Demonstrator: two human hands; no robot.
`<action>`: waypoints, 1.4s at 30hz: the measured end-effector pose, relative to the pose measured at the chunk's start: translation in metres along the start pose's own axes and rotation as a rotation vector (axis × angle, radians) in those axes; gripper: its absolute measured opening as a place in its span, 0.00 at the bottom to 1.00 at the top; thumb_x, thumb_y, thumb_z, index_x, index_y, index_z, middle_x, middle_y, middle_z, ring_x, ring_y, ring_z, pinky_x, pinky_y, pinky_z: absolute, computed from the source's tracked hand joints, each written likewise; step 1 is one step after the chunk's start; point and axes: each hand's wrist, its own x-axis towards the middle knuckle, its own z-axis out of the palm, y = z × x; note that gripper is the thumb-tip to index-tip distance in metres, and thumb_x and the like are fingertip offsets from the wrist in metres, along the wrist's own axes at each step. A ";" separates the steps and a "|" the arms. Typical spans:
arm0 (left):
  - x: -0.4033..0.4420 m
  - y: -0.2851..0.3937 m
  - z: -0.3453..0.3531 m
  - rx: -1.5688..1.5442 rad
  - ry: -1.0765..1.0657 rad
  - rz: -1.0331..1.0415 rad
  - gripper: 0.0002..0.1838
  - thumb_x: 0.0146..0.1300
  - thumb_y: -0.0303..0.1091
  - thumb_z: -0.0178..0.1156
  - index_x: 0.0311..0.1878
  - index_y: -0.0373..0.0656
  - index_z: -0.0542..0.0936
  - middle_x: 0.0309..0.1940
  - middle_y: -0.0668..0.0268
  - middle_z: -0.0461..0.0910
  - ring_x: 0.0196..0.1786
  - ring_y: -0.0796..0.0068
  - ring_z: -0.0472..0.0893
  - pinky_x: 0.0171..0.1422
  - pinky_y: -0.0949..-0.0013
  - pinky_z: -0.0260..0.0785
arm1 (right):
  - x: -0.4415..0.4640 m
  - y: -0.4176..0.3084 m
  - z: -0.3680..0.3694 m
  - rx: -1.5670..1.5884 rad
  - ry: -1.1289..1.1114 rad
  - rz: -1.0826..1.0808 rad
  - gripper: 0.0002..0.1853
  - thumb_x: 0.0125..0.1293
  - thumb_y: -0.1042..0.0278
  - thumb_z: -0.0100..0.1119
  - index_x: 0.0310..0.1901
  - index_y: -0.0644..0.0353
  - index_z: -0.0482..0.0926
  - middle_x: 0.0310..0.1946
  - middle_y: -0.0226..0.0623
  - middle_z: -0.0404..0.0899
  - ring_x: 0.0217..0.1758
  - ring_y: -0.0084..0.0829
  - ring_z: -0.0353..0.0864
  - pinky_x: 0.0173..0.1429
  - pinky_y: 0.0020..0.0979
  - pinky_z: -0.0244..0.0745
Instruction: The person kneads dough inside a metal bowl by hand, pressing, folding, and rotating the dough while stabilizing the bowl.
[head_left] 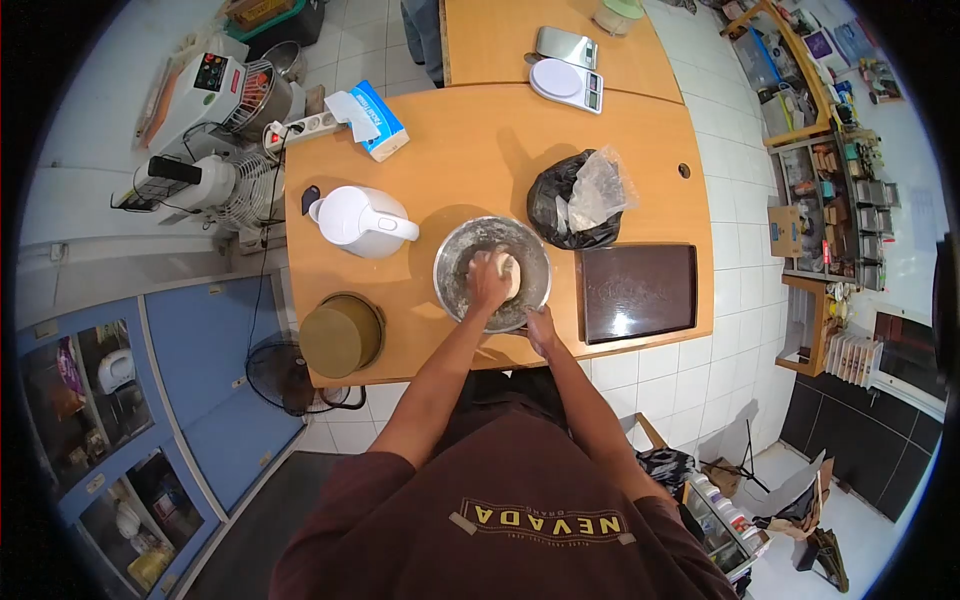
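Inside a metal mixing bowl [451, 262], a pale lump of dough [513, 280] lies under my left hand [488, 280], whose fingers curl over it and press into it. The bowl's inner wall is smeared with flour or dough. At the bowl's near right rim, my right hand [541, 330] grips the edge; some of its fingers are hidden. Just right of the bowl sits a black plastic bag [560, 205] with a clear plastic bag [603, 190] in its mouth.
On the wooden table [450, 130] stand a white electric kettle [360, 220], a round tin [340, 335], a dark baking tray [640, 293], a tissue pack [375, 120] and a kitchen scale [566, 82]. A floor fan [285, 377] is by the left edge. Someone's leg [424, 35] shows behind the table.
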 end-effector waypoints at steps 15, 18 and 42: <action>-0.028 -0.033 -0.010 0.078 -0.114 0.503 0.36 0.59 0.50 0.70 0.66 0.38 0.75 0.69 0.43 0.64 0.68 0.39 0.68 0.65 0.45 0.69 | -0.009 0.015 -0.008 0.018 -0.068 0.077 0.17 0.77 0.68 0.46 0.64 0.62 0.69 0.57 0.48 0.79 0.55 0.46 0.86 0.56 0.51 0.87; -0.026 -0.020 -0.029 0.262 -0.233 0.502 0.40 0.60 0.53 0.70 0.70 0.40 0.72 0.71 0.42 0.63 0.69 0.37 0.68 0.67 0.44 0.69 | -0.008 0.014 -0.010 -0.046 -0.016 0.078 0.18 0.76 0.67 0.48 0.64 0.62 0.70 0.56 0.48 0.80 0.55 0.45 0.86 0.57 0.51 0.86; -0.025 -0.013 -0.037 -0.030 0.061 0.132 0.37 0.63 0.41 0.69 0.72 0.43 0.66 0.66 0.41 0.65 0.66 0.35 0.70 0.65 0.41 0.69 | -0.023 0.020 -0.001 -0.001 -0.005 0.093 0.21 0.72 0.74 0.50 0.64 0.72 0.68 0.56 0.54 0.79 0.55 0.52 0.85 0.57 0.53 0.86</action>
